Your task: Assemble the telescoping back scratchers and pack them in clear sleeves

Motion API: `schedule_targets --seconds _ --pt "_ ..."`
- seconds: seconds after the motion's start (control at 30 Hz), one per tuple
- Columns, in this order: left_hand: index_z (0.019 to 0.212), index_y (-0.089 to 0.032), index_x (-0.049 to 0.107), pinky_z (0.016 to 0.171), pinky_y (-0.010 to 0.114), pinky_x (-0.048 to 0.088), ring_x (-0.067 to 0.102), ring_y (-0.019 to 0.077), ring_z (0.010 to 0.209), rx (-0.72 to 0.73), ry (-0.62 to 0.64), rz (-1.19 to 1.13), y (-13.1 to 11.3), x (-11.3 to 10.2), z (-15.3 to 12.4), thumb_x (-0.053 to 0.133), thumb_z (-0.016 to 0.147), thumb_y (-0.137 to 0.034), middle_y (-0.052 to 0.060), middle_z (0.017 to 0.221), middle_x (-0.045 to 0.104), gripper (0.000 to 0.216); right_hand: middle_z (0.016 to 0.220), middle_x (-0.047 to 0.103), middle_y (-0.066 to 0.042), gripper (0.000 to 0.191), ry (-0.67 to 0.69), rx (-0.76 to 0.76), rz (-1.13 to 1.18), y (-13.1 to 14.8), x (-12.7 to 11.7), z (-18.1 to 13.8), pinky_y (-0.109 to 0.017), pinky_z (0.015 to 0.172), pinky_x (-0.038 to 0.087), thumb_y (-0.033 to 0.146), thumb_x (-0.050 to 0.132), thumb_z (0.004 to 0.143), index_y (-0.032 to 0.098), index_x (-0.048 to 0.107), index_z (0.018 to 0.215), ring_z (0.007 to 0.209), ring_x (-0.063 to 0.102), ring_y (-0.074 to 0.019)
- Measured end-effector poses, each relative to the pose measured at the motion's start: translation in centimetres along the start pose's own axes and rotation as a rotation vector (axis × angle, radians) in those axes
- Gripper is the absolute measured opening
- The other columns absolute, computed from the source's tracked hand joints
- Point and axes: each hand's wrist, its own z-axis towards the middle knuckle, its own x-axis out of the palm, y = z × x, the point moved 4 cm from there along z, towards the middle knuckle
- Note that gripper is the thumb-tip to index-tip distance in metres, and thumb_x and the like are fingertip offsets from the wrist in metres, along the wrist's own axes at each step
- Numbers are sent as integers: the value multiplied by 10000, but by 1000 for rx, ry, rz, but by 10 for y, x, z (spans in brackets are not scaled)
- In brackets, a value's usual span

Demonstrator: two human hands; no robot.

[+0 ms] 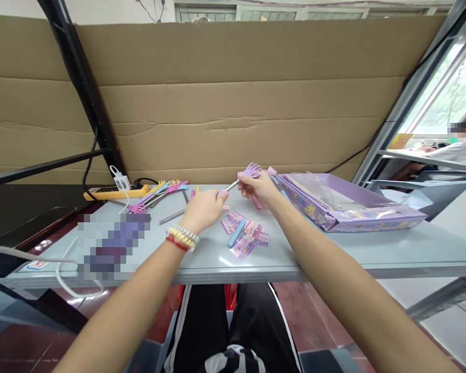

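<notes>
A telescopic back scratcher (252,168) with a purple claw-shaped head and a thin metal rod is held between both hands above the table. My left hand (206,208) is closed around its handle end. Fingers of my right hand (259,188) pinch it just below the claw. Under my hands lie several small pink-purple printed cards (244,249), with a light-blue handle piece (236,232) on top. A bare metal rod (171,216) lies left of my left hand. Farther left is a pile of back scratchers (161,195) with pink, yellow, blue and purple heads.
An open purple printed box (376,221) with clear plastic inside stands on the right. At the back left are a yellow power strip (118,194) and a white charger (120,179). A pixelated object (118,243) lies front left. Cardboard (236,103) walls the back. Another person (460,153) sits far right.
</notes>
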Motion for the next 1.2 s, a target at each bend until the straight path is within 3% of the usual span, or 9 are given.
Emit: schedule_targets --seconds 0.1,0.2,0.37,0.53,0.73,1.0,1.13,1.2 --pt "999 -200 632 676 290 361 597 215 822 141 17 145 1 11 35 386 922 -275 81 889 664 268 486 567 2 409 -127 24 19 -14 -14 4 -175 279 256 513 754 628 156 555 618 322 434 -52" --pt "1176 -218 594 735 294 387 609 218 927 227 5 163 3 32 46 356 944 -282 99 1036 661 339 419 530 15 447 -205 107 48 -30 -21 0 -181 247 217 586 708 653 178 524 638 275 386 -61" --pt "1123 -247 630 678 293 361 623 224 873 217 33 218 14 47 41 289 965 -432 81 935 691 419 364 487 25 476 -238 105 4 -38 -39 -2 -192 225 185 629 651 688 171 537 619 229 321 -63" --pt "968 -233 678 751 342 331 585 233 876 119 -95 371 57 17 52 351 940 -342 92 921 663 345 398 527 16 346 -703 19 65 -20 -94 -5 -172 246 215 390 646 798 169 505 572 255 371 -53" --pt "1018 -230 689 900 447 240 484 290 1032 -92 -415 335 123 -26 54 392 894 -288 129 1026 610 326 400 478 40 329 -1139 -171 151 11 -145 -34 -196 321 285 218 470 899 227 443 570 283 439 -34" --pt "994 -253 693 985 462 216 485 279 1060 -136 -598 280 145 -32 50 420 867 -254 99 1014 611 301 453 418 76 332 -1390 -281 168 19 -164 -46 -180 316 226 244 402 963 196 390 635 322 373 -32" --pt "999 -265 686 1007 462 214 491 276 1077 -157 -615 292 150 -32 50 429 861 -242 90 1028 621 292 505 375 75 332 -1529 -266 88 21 -177 -53 -177 334 239 276 372 978 213 341 654 363 362 -40" --pt "1000 -262 682 1010 463 214 489 278 1082 -156 -620 292 150 -32 50 431 861 -243 91 1035 622 288 539 360 66 341 -1530 -251 3 22 -187 -54 -182 344 237 313 332 986 227 301 657 370 328 -37"
